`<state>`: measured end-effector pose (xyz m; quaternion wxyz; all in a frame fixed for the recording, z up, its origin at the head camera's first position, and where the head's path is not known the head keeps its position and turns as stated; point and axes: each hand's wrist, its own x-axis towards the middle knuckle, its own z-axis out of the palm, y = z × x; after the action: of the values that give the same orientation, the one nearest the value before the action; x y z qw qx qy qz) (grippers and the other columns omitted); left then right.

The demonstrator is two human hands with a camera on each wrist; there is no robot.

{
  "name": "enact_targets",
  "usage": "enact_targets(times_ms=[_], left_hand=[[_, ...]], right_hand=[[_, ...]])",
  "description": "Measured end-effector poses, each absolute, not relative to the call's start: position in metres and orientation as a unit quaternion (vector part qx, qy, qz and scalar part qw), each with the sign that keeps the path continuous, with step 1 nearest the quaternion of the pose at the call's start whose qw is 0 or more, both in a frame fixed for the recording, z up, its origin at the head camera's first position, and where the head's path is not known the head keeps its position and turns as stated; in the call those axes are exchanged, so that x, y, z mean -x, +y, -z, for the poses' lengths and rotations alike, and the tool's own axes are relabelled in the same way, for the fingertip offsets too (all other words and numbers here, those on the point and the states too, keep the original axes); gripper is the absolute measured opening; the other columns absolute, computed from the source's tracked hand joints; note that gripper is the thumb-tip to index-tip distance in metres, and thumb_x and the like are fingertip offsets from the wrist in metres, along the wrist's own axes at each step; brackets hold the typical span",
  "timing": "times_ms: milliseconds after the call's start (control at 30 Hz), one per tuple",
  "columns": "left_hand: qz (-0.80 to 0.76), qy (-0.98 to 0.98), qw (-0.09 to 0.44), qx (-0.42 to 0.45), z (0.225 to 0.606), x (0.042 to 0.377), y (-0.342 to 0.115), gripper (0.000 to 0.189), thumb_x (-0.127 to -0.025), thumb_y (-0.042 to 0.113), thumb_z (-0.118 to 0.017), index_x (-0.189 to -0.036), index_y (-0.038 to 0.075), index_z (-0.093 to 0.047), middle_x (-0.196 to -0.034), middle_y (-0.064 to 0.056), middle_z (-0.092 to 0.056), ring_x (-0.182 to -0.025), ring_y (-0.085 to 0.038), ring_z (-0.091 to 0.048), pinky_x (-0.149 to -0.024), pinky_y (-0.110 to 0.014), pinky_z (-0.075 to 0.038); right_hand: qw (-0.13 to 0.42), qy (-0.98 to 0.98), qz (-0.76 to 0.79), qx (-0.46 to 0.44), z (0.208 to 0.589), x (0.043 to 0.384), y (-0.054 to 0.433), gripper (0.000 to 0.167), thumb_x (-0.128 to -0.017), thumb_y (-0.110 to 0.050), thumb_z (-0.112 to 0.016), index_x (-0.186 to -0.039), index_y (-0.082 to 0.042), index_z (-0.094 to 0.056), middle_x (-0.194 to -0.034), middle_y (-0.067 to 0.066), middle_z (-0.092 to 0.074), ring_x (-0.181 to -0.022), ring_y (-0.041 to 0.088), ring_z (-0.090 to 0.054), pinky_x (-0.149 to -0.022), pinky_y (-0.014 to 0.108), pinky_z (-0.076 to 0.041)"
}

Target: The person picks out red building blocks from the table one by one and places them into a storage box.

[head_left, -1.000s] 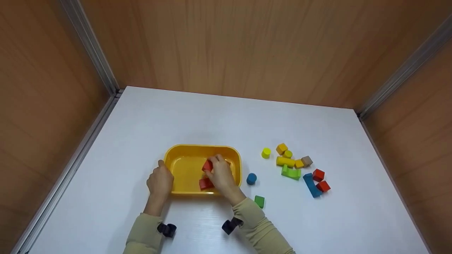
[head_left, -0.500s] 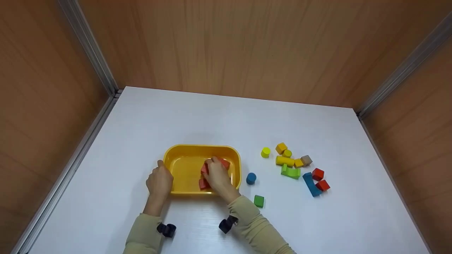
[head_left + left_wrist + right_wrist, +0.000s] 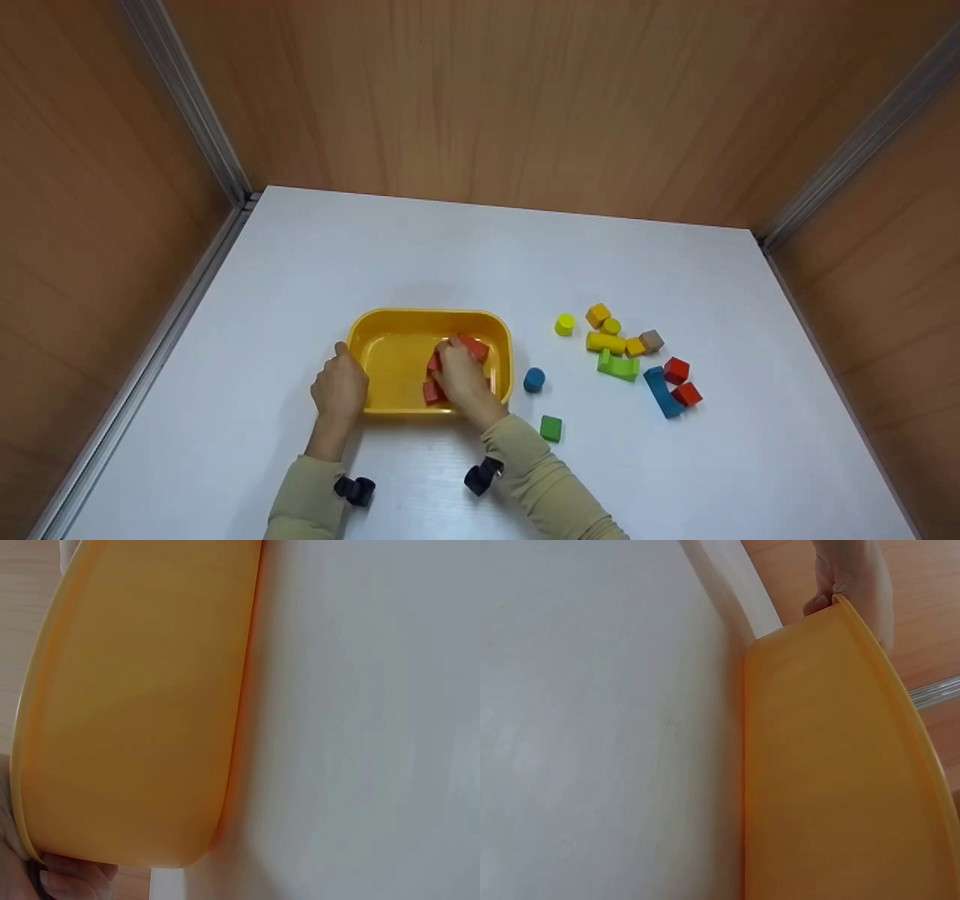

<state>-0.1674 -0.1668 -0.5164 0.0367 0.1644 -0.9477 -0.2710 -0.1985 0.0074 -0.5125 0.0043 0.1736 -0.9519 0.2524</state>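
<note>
A yellow plastic tub (image 3: 390,364) stands on the white table. My left hand (image 3: 341,386) grips its left rim; in the left wrist view curled fingers (image 3: 75,881) show beneath that rim. Inside the tub's right half, my right hand (image 3: 463,379) reaches down with bent fingers. Between its thumb and fingers a red block (image 3: 433,365) shows in part, the rest covered by the hand. Another red block (image 3: 431,391) lies just below it, and a further red piece (image 3: 474,346) shows beyond the knuckles. The right wrist view holds mostly the tub's outer wall (image 3: 832,765).
A blue cylinder (image 3: 534,379) and a green cube (image 3: 551,428) stand right of the tub. Farther right lie yellow blocks (image 3: 606,343), a light green arch piece (image 3: 618,366), a blue curved block (image 3: 661,394), red cubes (image 3: 676,370) and a brown cube (image 3: 652,342). Wooden walls enclose the table.
My right hand has moved slightly left and lower in the tub with the red block, uncovering the red piece beyond it. My left hand has stayed on the rim.
</note>
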Motion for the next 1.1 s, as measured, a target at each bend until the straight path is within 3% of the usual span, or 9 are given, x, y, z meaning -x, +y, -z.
enact_targets(times_ms=[200,600,1100], left_hand=[[0.269,-0.948,0.028,-0.166,0.517,0.168,-0.168,0.022,-0.086,0.002,-0.043,-0.105,-0.009,-0.041,-0.071,-0.02,-0.056,-0.056,-0.029,-0.055,-0.048,-0.042,-0.042],[0.276,-0.948,0.035,-0.157,0.515,0.167,-0.168,0.022,-0.086,0.0,-0.042,-0.105,-0.011,-0.042,-0.069,-0.019,-0.056,-0.054,-0.026,-0.054,-0.046,-0.04,-0.042],[0.272,-0.948,0.036,-0.16,0.515,0.167,-0.167,0.021,-0.087,0.001,-0.042,-0.105,-0.01,-0.041,-0.067,-0.017,-0.054,-0.053,-0.025,-0.052,-0.045,-0.038,-0.041]], right_hand=[[0.014,-0.955,-0.236,-0.178,0.513,0.197,0.008,0.02,-0.074,-0.008,-0.07,-0.09,-0.003,-0.06,-0.087,0.004,-0.051,-0.073,0.019,-0.055,-0.064,0.026,-0.046],[0.024,-0.951,-0.251,-0.181,0.5,0.191,0.017,0.035,-0.08,-0.019,-0.065,-0.11,-0.003,-0.057,-0.1,0.009,-0.053,-0.085,0.019,-0.055,-0.078,0.028,-0.046],[0.099,-0.922,-0.33,-0.175,0.48,0.178,0.051,0.023,-0.079,-0.012,-0.066,-0.1,-0.005,-0.06,-0.092,0.005,-0.056,-0.08,0.016,-0.057,-0.073,0.023,-0.047]])
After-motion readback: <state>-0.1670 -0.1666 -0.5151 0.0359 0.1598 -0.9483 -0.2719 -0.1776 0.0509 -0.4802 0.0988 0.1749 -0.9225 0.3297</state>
